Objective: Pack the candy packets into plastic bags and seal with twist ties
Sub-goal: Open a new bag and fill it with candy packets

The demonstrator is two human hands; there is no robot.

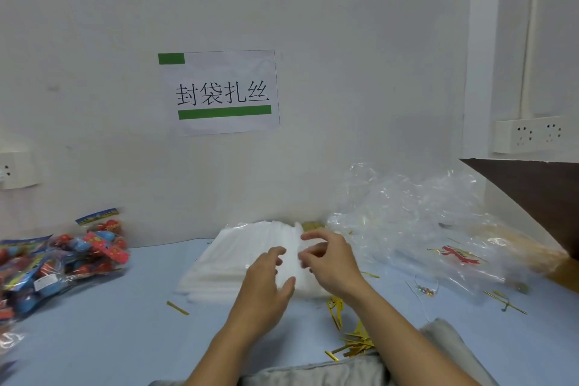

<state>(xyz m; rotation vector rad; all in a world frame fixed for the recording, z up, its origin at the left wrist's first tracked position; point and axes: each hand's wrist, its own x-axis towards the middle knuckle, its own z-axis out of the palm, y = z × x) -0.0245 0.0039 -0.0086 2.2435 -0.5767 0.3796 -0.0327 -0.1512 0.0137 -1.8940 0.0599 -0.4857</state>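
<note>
**Separating a fresh bag from the stack**

Both hands work at the stack of plastic bags — seemingly the bag-picking step. Left hand hovers, fingers loosely spread, holding nothing; right hand appears to pinch a bag edge. Next: peel one open. Candy packets lie far left — twist ties near right.

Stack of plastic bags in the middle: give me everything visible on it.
The stack of plastic bags is a flat, whitish, translucent pile of thin film, lying on the blue table near the wall. Its edges fan slightly, showing many layers. Both hands are at its near right part: the left hand hovers or rests with fingers loosely spread, the right hand seems to pinch a top layer, though blur hides the contact. Gold twist ties lie scattered beside it.
</note>
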